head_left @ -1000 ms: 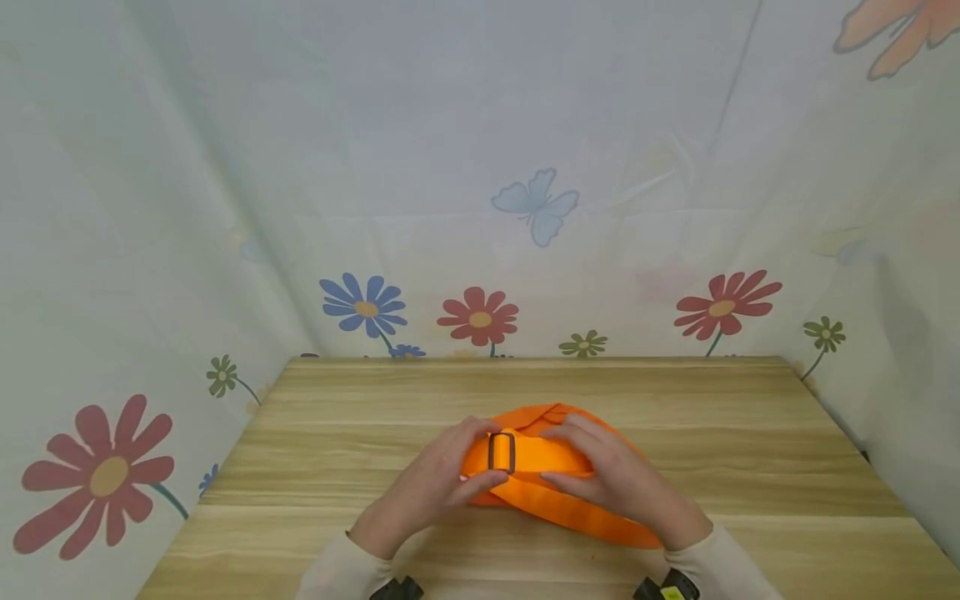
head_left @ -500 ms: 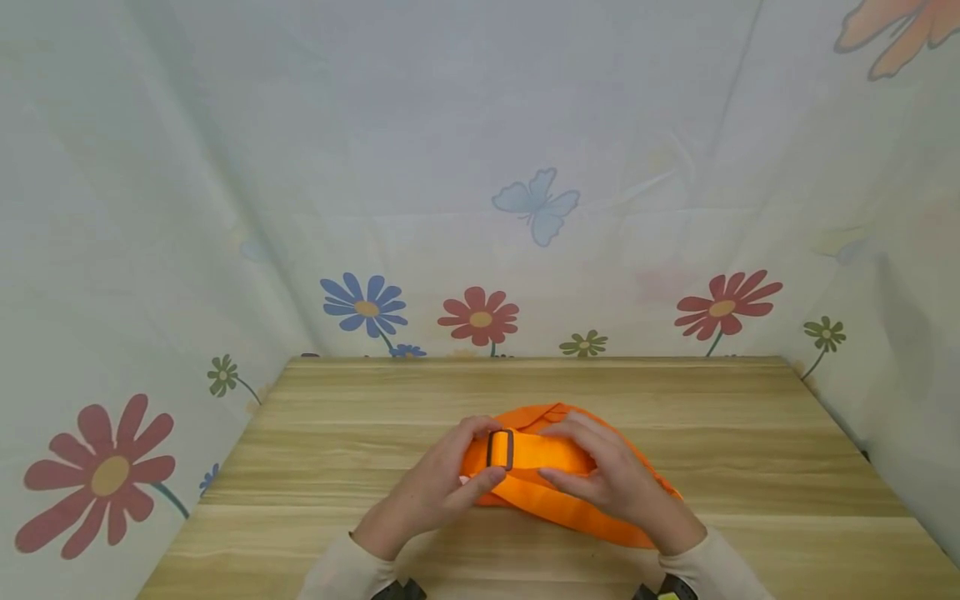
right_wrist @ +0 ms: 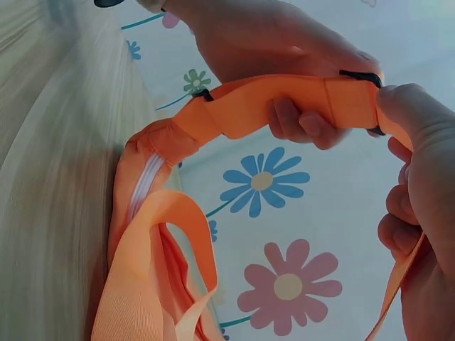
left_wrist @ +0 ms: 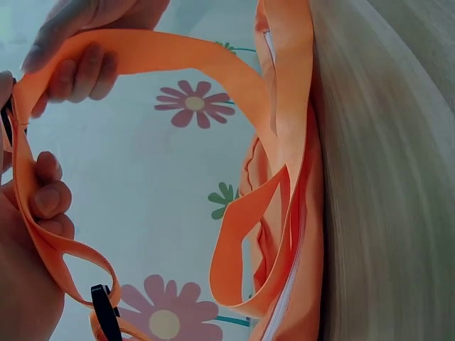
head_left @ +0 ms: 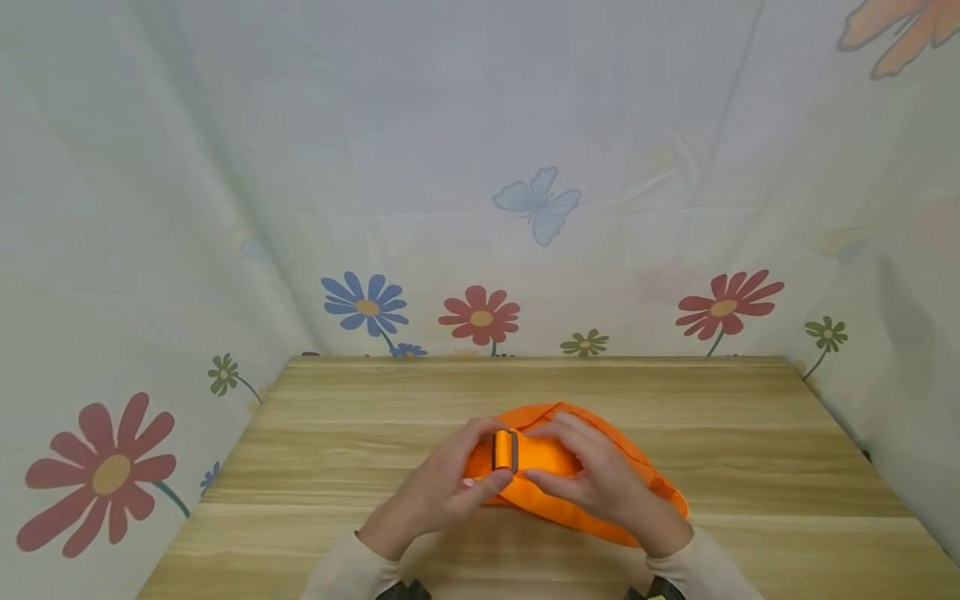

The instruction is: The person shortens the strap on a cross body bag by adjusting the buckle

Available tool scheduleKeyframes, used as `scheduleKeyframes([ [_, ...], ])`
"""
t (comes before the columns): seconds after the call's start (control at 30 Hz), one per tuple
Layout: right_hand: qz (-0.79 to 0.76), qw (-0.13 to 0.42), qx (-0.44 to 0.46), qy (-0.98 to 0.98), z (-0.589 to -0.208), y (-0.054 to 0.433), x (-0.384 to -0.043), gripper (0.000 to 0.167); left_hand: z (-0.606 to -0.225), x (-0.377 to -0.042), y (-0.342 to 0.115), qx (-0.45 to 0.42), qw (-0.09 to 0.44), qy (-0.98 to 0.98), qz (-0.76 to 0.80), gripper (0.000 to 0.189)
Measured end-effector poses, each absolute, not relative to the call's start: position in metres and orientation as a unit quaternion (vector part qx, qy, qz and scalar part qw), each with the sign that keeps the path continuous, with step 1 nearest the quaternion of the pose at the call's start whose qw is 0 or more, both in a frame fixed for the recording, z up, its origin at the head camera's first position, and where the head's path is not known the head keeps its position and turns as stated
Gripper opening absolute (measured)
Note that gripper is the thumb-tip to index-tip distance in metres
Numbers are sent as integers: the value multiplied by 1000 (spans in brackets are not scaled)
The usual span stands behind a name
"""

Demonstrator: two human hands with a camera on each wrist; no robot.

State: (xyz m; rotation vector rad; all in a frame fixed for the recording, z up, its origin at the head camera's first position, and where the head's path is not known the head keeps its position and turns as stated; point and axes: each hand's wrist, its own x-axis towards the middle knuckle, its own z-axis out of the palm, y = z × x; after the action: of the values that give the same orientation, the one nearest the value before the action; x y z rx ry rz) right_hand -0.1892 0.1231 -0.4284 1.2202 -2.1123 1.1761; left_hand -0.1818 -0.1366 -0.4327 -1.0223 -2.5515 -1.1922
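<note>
White backdrop [head_left: 420, 150]: a flower-printed sheet standing along the left, far and right edges of the tabletop.
Wood-grained tabletop [head_left: 322, 450]: pale bands run parallel to its far edge.
Second buckle [left_wrist: 105, 312]: black, threaded on the strap between the left hand and the bag.
Left hand [head_left: 442, 479]: thumb and curled fingers pinch the orange strap [head_left: 546, 456] at the slider buckle, thumb along the lower edge.
Slider buckle [head_left: 514, 451]: dark, upright between the two thumbs, the strap passing through it.
Right hand [head_left: 611, 483]: thumb and curled fingers pinch the strap just right of that buckle.
Orange bag [left_wrist: 313, 249]: lies on the tabletop beneath the raised strap, slightly right of midway between the side edges, apart from the far edge; a white zip [right_wrist: 147, 186] shows.
</note>
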Motion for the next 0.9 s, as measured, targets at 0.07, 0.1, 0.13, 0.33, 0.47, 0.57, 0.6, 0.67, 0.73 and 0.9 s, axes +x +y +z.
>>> scheduleKeyframes([
  [0.07, 413, 209, 427, -777, -428, 122, -187, 39, -432, -182, -136, -339, 70, -846, -405, 46],
  [0.1, 407, 205, 421, -784, -428, 122, -187, 41, -432, -182, -136, -339, 71, -845, -409, 45],
  [0.13, 401, 204, 418, -789, -428, 122, -186, 43, -432, -182, -136, -336, 73, -844, -411, 44],
  [0.33, 366, 204, 414, -808, -428, 131, -186, 55, -432, -184, -143, -326, 86, -838, -428, 41],
  [0.47, 349, 225, 418, -808, -430, 136, -186, 49, -433, -185, -147, -329, 91, -835, -432, 39],
  [0.57, 348, 244, 428, -797, -430, 137, -186, 46, -434, -186, -148, -339, 91, -831, -432, 39],
  [0.6, 348, 252, 432, -793, -430, 136, -186, 46, -435, -186, -148, -341, 90, -830, -432, 39],
  [0.67, 353, 263, 437, -785, -430, 135, -187, 46, -436, -187, -147, -341, 87, -827, -438, 40],
  [0.73, 358, 275, 441, -776, -430, 134, -187, 42, -437, -186, -147, -341, 79, -825, -444, 40],
  [0.9, 376, 272, 435, -772, -430, 131, -185, 39, -438, -185, -145, -335, 50, -816, -468, 43],
])
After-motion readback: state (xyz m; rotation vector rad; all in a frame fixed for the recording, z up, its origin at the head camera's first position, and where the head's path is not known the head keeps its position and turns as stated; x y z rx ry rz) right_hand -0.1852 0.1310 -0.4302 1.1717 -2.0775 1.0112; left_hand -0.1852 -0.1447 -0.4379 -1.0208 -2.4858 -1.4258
